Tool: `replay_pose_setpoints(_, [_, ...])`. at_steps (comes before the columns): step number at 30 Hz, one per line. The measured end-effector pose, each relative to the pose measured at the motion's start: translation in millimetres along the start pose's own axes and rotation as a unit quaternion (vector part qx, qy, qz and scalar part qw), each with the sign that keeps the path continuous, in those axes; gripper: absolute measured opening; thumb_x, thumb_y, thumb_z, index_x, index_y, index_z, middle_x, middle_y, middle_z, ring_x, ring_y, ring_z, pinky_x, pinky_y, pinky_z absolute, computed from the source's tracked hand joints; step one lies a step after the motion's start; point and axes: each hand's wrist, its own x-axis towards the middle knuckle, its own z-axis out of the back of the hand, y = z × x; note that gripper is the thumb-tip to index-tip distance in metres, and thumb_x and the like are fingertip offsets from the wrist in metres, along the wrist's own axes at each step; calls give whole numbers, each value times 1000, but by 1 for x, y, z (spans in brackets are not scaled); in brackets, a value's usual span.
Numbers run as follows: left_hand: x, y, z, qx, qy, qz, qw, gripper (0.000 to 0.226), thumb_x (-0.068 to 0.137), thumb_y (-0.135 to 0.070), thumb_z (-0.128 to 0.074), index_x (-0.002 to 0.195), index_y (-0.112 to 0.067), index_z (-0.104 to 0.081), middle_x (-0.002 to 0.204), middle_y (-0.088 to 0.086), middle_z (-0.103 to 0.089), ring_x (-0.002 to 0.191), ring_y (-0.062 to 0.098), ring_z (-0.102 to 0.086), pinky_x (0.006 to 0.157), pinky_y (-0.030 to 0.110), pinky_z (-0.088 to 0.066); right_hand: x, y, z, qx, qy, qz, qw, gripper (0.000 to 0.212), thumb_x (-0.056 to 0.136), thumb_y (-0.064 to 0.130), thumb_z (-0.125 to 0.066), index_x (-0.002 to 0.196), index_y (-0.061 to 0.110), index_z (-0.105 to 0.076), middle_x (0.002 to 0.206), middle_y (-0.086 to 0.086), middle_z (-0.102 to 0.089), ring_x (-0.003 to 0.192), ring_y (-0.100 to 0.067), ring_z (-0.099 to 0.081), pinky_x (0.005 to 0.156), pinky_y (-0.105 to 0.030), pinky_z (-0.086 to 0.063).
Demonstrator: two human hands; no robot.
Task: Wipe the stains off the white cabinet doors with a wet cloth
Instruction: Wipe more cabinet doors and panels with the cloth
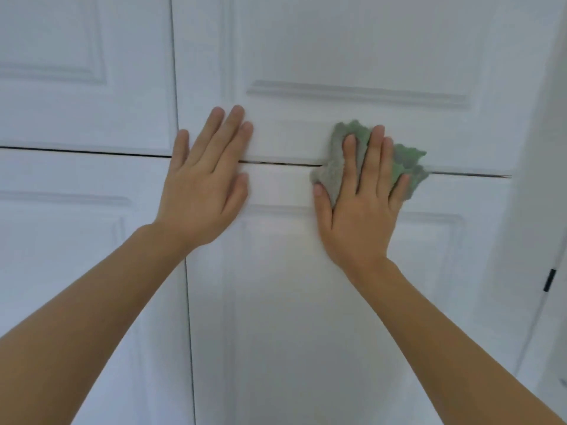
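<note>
White panelled cabinet doors [352,56] fill the view, split by a dark horizontal gap at mid-height and a vertical gap on the left. My right hand [362,207] presses a crumpled grey-green cloth [334,170] flat against the doors, right over the horizontal gap, with its fingers straight and spread. My left hand [205,179] lies flat on the doors to the left of the cloth, across the same gap, holding nothing. No stain shows plainly on the white surface.
A second pair of white doors [76,111] lies left of the vertical gap. A white side wall or frame [540,179] rises on the right, with a black hinge [549,280] low on it.
</note>
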Motion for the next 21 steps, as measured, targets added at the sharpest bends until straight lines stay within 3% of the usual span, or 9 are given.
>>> replay_pose_setpoints(3, [-7, 2, -4, -6, -2, 2, 1000, 54, 94, -25, -31, 145, -10, -26, 153, 6, -20, 142, 20, -12, 112, 39, -6, -49, 20, -9, -12, 36, 113, 993, 60, 97, 46, -25, 149, 17, -17, 155, -12, -14, 145, -27, -13, 112, -50, -14])
replay_pose_setpoints(8, [-10, 2, -2, -29, 11, -14, 999, 53, 94, -24, -30, 145, -9, -28, 153, 8, -21, 142, 22, -14, 112, 46, -9, -89, -4, -5, -41, 116, 276, 953, 57, 99, 46, -22, 150, 21, -18, 158, -5, -10, 146, -20, -10, 113, -46, -12])
replay_pose_setpoints(11, [-24, 13, 5, -40, 12, -27, 999, 51, 94, -23, -30, 143, -7, -33, 152, 9, -25, 141, 23, -18, 110, 49, -16, -59, 2, 5, -43, 112, 238, 964, 61, 97, 48, -28, 149, 19, -19, 156, -9, -17, 144, -23, -17, 109, -51, -20])
replay_pose_setpoints(14, [-41, 26, 7, -54, 16, -29, 998, 51, 94, -22, -32, 141, -4, -35, 151, 10, -27, 140, 25, -21, 109, 49, -20, -9, 43, 3, -14, 41, 53, 998, 64, 97, 47, -30, 149, 12, -21, 155, -16, -19, 143, -29, -17, 110, -53, -14])
replay_pose_setpoints(16, [-50, 32, 7, -66, 18, -28, 997, 51, 94, -21, -32, 141, -4, -34, 151, 11, -28, 140, 24, -21, 110, 44, -18, 0, 75, -6, 3, 7, -30, 1000, 63, 97, 46, -33, 148, 10, -24, 154, -18, -21, 143, -31, -17, 111, -55, -12])
replay_pose_setpoints(21, [-76, 39, 3, -85, 10, -20, 996, 49, 95, -20, -31, 142, -4, -34, 151, 12, -27, 141, 25, -19, 113, 37, -10, -79, 103, -34, -25, 20, 141, 989, 61, 97, 48, -29, 149, 16, -20, 154, -8, -17, 143, -24, -19, 112, -52, -12])
